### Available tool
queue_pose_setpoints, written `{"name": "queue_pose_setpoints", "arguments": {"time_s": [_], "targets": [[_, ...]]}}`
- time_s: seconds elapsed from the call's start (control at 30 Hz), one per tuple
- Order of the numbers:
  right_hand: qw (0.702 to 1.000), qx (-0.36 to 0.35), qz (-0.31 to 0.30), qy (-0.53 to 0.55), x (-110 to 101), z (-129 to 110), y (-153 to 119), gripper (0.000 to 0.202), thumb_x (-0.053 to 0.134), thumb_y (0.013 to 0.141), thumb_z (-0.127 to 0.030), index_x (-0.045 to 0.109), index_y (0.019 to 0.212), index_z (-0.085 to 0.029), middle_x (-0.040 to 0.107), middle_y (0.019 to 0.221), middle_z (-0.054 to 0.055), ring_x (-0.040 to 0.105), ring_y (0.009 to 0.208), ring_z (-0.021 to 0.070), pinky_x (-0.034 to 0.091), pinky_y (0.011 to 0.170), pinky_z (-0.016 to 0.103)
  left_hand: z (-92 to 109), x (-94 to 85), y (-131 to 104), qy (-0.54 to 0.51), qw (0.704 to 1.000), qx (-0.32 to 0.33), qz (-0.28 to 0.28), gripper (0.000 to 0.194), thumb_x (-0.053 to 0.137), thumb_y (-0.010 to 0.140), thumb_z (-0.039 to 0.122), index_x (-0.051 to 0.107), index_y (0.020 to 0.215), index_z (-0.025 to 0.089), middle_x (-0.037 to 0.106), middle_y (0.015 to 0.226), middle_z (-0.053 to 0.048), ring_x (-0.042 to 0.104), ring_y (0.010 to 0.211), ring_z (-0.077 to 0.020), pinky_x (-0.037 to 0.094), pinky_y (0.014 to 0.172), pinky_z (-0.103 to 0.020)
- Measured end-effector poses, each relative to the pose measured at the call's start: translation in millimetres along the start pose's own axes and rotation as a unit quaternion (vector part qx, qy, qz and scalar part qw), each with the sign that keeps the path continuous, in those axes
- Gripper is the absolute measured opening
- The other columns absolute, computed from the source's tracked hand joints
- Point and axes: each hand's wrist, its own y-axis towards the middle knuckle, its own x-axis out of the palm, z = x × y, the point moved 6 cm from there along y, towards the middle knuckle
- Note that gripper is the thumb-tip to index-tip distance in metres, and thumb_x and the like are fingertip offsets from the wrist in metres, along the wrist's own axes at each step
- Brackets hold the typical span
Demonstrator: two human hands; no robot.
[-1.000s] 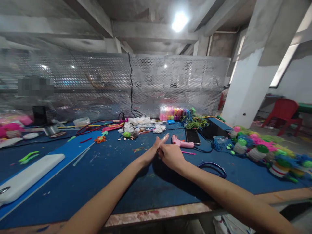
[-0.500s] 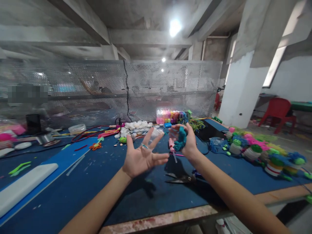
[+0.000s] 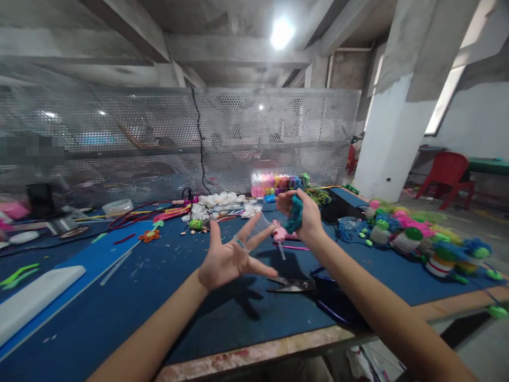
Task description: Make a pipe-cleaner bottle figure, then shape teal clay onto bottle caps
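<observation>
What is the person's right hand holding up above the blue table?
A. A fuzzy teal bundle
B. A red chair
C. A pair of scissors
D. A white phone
A. The right hand is raised with its fingers closed around a fuzzy teal bundle, while the scissors lie flat on the blue table below, untouched.

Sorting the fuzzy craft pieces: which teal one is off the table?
The teal fuzzy piece gripped in the right hand, raised above the blue table. The other fuzzy pieces lie in the pile at the table's right.
</observation>
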Motion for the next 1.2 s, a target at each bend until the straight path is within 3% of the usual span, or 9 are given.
{"name": "queue_pose_setpoints", "arguments": {"time_s": [0.13,0.33,0.5,0.57,0.73,0.83,1.0,1.1,1.2], "targets": [[0.979,-0.148,-0.030,-0.134,3,-11,-11,0.028,0.043,0.084,-0.034,0.062,0.074,-0.017,0.070,0.078,0.004,0.065,0.073,0.0144,0.049,0.075,0.027,-14,6.5,5,0.088,0.996,-0.018,-0.015,0.087,0.013,0.065,0.086,0.030,0.140,0.046,0.004,0.158,0.000,0.062,0.105,-0.0353,0.035,0.098,-0.054],[0.916,-0.102,-0.188,-0.339,38,22,-41,0.045,0.040,0.089,-0.041,0.067,0.063,-0.016,0.066,0.059,0.002,0.062,0.061,0.0138,0.045,0.066,0.024,-36,13.3,3,0.230,0.971,-0.044,-0.041,0.088,0.023,0.071,0.081,0.038,0.141,0.030,0.026,0.153,-0.012,0.062,0.106,-0.0349,0.029,0.103,-0.052],[0.947,-0.238,0.001,-0.213,11,-20,-34,0.046,0.032,0.093,-0.041,0.065,0.071,-0.017,0.069,0.073,0.005,0.063,0.069,0.0148,0.048,0.071,0.029,-24,-1.1,3,0.162,0.986,-0.017,0.015,0.090,0.012,0.066,0.086,0.022,0.144,0.042,0.010,0.158,-0.001,0.041,0.129,-0.0361,0.016,0.107,-0.055],[0.909,-0.340,0.036,-0.240,9,-31,-48,0.041,0.030,0.094,-0.035,0.066,0.085,-0.019,0.070,0.091,0.007,0.063,0.089,0.0168,0.046,0.085,0.033,-24,-2.4,6,0.109,0.992,-0.009,0.057,0.090,0.009,0.065,0.087,0.023,0.143,0.044,0.015,0.157,0.002,0.030,0.137,-0.0338,0.009,0.108,-0.055],[0.763,-0.460,-0.129,-0.436,47,-3,-87,0.041,0.030,0.093,-0.030,0.054,0.124,-0.023,0.056,0.131,0.006,0.041,0.131,0.0216,0.028,0.108,0.044,-41,11.5,10,-0.023,0.997,0.035,0.066,0.080,0.037,0.072,0.079,0.058,0.125,0.024,0.051,0.137,-0.007,0.030,0.136,-0.0264,0.016,0.112,-0.042],[0.725,-0.480,-0.144,-0.473,56,12,-93,0.046,0.025,0.093,-0.037,0.051,0.129,-0.024,0.049,0.139,0.005,0.033,0.135,0.0234,0.022,0.111,0.048,-51,0.5,7,-0.067,0.989,0.073,0.112,0.065,0.051,0.073,0.068,0.066,0.115,0.019,0.060,0.125,-0.008,0.036,0.132,-0.0264,0.032,0.106,-0.040],[0.797,-0.415,-0.217,-0.381,57,9,-73,0.042,0.026,0.096,-0.039,0.062,0.110,-0.023,0.066,0.113,0.006,0.055,0.115,0.0213,0.039,0.100,0.040,-43,-16.8,2,-0.093,0.985,0.057,0.133,0.069,0.035,0.078,0.068,0.058,0.126,0.024,0.060,0.120,-0.007,0.037,0.131,-0.0313,0.047,0.085,-0.049],[0.898,-0.357,-0.109,-0.234,33,-11,-53,0.039,0.029,0.097,-0.033,0.065,0.087,-0.022,0.066,0.076,0.001,0.064,0.076,0.0153,0.049,0.077,0.031,-21,-15.8,2,-0.092,0.986,0.039,0.133,0.082,0.027,0.072,0.082,0.053,0.130,0.029,0.054,0.133,-0.006,0.041,0.129,-0.0295,0.042,0.093,-0.044],[0.895,-0.387,-0.042,-0.217,21,-22,-57,0.038,0.029,0.097,-0.037,0.064,0.092,-0.024,0.067,0.090,0.004,0.063,0.090,0.0182,0.046,0.087,0.035,-12,-10.4,2,-0.092,0.985,0.037,0.143,0.087,0.024,0.067,0.086,0.048,0.132,0.034,0.046,0.142,-0.004,0.043,0.127,-0.0287,0.037,0.098,-0.046]]}}
